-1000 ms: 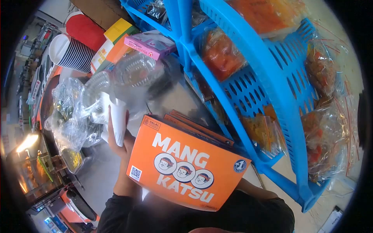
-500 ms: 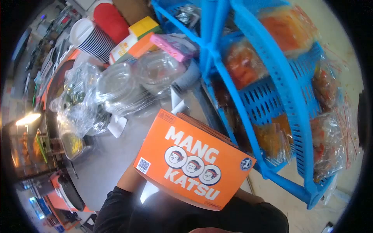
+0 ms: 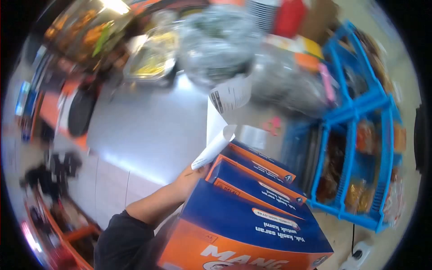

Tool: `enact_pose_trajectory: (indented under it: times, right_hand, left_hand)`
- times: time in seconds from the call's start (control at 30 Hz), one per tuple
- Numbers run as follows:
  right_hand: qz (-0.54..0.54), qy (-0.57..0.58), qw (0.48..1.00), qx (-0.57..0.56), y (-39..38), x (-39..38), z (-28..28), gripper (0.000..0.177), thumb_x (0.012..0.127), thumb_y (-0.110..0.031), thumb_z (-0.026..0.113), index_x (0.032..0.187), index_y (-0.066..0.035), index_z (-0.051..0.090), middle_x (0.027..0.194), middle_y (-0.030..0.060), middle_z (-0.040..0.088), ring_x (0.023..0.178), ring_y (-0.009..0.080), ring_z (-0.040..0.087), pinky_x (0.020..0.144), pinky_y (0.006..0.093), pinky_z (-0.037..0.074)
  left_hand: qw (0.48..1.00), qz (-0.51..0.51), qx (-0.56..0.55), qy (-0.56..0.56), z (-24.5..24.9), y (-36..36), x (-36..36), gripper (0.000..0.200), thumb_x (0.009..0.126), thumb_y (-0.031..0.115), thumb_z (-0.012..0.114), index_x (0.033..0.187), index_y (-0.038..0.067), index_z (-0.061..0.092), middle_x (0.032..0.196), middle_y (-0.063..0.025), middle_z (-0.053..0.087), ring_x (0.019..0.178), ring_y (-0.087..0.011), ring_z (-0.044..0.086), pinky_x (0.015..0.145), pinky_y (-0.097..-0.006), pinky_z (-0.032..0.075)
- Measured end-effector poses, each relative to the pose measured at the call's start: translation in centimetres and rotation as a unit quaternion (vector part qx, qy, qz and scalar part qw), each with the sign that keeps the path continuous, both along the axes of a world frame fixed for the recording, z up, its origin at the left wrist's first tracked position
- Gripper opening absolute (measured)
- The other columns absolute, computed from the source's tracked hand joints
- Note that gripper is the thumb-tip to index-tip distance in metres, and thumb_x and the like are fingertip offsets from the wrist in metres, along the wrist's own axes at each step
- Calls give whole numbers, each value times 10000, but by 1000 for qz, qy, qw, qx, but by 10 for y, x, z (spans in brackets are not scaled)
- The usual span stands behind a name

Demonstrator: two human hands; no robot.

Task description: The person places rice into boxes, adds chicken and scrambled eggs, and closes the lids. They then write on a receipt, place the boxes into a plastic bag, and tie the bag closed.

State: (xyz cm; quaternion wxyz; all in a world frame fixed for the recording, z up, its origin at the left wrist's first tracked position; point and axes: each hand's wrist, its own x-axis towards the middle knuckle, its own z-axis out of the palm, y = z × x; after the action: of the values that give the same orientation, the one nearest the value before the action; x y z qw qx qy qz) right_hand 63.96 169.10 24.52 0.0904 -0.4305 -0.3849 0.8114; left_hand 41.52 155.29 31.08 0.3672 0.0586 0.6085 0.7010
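Note:
Several orange and blue printed boxes point(image 3: 270, 227) stand close together, tilted, at the lower middle. At their left side is my left hand point(image 3: 191, 177), holding them, its fingers mostly hidden behind the cardboard and paper. A long curled white paper strip point(image 3: 215, 146) with print rises from beside this hand, over the metal counter point(image 3: 130, 130). My right hand is not visible.
Blue plastic baskets point(image 3: 348, 110) with bagged food stand at the right. Plastic-wrapped containers point(image 3: 288, 83), a clear bag point(image 3: 216, 42), stacked cups point(image 3: 262, 15) and a tray with yellow food point(image 3: 153, 60) line the counter's back.
The view has swung left and the baskets appear farther right. The boxes have tipped, so their blue sides show. My left hand and more of the paper strip have come into sight.

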Motion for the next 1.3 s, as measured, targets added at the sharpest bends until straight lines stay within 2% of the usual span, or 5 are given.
enact_pose_trajectory:
  times: [0.27,0.67,0.93,1.03,1.3]
  right_hand:
    - [308,59,947,76,40,-21,61,482,949,-351,355,1317,-61,242,1254,103,366,1123,220,402,917,336,345]
    - [696,128,701,87,25,-122,188,455,951,-353,352,1292,-61,280,1214,92,397,1094,210,421,898,326,354]
    - [791,166,588,38,63,-200,199,438,953,-355,351,1275,-61,305,1187,86,418,1074,204,433,885,319,360]
    - [808,191,558,7,46,-268,137,433,953,-355,350,1269,-62,314,1177,83,426,1067,202,438,880,316,362]
    - [820,187,541,-11,32,-250,170,419,955,-357,348,1253,-62,339,1151,76,447,1047,195,451,867,309,368]
  left_hand:
    - [938,343,22,-35,34,-83,183,375,949,220,432,1190,-65,461,1008,-115,572,896,-145,542,791,-280,437]
    - [647,753,96,-78,123,58,361,372,947,209,430,1208,-54,454,1032,-113,564,927,-148,535,817,-281,430]
    - [463,878,106,-69,135,217,329,371,945,203,429,1220,-46,449,1048,-112,559,948,-150,530,834,-282,425]
    - [437,893,95,-38,67,215,248,371,945,200,429,1225,-43,448,1054,-111,557,956,-151,528,841,-283,423]
    - [388,915,102,-28,103,219,272,372,943,193,427,1236,-36,443,1070,-110,552,977,-153,523,858,-284,419]
